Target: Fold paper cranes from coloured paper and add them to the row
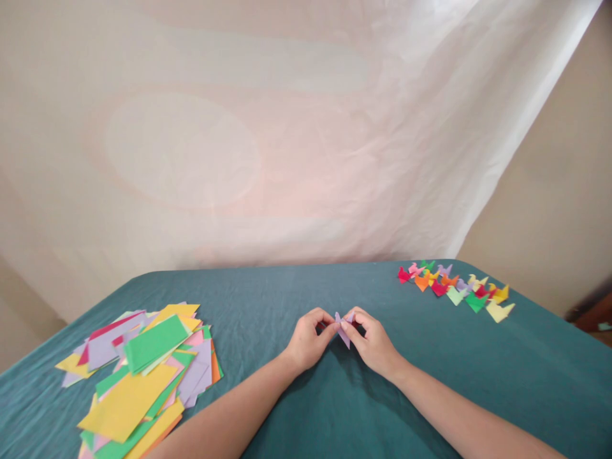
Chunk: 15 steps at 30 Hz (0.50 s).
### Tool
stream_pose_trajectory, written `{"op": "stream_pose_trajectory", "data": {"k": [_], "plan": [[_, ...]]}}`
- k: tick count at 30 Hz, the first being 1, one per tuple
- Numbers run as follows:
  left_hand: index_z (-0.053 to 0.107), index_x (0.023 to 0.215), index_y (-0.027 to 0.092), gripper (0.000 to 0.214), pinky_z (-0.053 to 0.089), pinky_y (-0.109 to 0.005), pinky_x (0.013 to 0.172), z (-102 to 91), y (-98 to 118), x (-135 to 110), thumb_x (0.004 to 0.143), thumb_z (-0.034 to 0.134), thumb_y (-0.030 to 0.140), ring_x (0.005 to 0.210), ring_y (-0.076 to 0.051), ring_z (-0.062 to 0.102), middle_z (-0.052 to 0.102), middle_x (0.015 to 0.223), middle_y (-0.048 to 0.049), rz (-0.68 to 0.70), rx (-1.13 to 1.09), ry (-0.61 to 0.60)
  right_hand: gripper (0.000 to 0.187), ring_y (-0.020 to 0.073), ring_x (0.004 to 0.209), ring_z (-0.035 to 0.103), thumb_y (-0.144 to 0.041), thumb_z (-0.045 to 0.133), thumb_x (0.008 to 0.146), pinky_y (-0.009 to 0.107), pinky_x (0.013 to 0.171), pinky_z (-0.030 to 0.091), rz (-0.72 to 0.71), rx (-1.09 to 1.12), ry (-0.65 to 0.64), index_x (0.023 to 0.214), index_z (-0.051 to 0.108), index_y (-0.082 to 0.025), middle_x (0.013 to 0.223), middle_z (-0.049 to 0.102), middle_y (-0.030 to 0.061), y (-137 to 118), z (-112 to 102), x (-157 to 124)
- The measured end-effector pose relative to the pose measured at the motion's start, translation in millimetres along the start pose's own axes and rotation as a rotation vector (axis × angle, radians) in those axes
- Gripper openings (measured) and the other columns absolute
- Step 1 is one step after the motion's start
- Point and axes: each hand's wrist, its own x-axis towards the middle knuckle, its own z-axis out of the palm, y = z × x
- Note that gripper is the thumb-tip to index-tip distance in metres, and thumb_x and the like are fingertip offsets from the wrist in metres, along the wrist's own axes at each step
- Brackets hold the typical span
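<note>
A small folded piece of lilac paper [345, 338] is held between both hands, above the middle of the table. My left hand [312, 338] pinches its left side between thumb and fingers. On the other side, my right hand [371, 339] grips it the same way, with the thumb across its front. The piece has pointed ends, one of them downward; the fingertips cover part of it, so its full shape is hidden.
Loose sheets of coloured paper [129, 401] lie in an untidy pile at the left. Several small folded paper birds [438, 288] stand in rows at the far right. A dark green cloth [258, 299] covers the table, and a pale sheet [296, 159] hangs behind it.
</note>
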Motion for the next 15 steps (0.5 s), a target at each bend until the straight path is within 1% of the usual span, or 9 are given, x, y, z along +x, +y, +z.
{"op": "stream_pose_trajectory", "data": {"k": [8, 12, 15], "plan": [[0.056, 0.076, 0.018, 0.013, 0.041, -0.025, 0.071, 0.6, 4.6, -2.3, 0.085, 0.048, 0.023, 0.076, -0.015, 0.053, 0.057, 0.079, -0.0023, 0.102, 0.163, 0.034, 0.020, 0.0152, 0.071, 0.050, -0.027, 0.045, 0.088, 0.026, 0.068, 0.040, -0.006, 0.011, 0.019, 0.075, 0.056, -0.018, 0.074, 0.052, 0.0019, 1.9, 2.9, 0.3], [0.055, 0.078, 0.017, 0.013, 0.041, -0.025, 0.071, 1.0, 5.5, -2.4, 0.087, 0.046, 0.023, 0.076, -0.015, 0.052, 0.056, 0.080, -0.0024, 0.112, 0.199, 0.033, 0.019, 0.0153, 0.072, 0.050, -0.028, 0.046, 0.088, 0.026, 0.068, 0.040, -0.007, 0.024, 0.046, 0.074, 0.055, -0.018, 0.075, 0.052, 0.0018, 0.9, 3.2, -0.2], [0.056, 0.078, 0.017, 0.015, 0.041, -0.025, 0.072, 0.8, 3.7, -1.1, 0.088, 0.046, 0.025, 0.076, -0.014, 0.053, 0.057, 0.080, -0.0023, 0.101, 0.178, 0.032, 0.020, 0.0153, 0.072, 0.050, -0.028, 0.046, 0.087, 0.026, 0.068, 0.040, -0.002, 0.024, 0.057, 0.073, 0.055, -0.018, 0.075, 0.052, 0.0019, 2.5, 3.2, 0.1]]}}
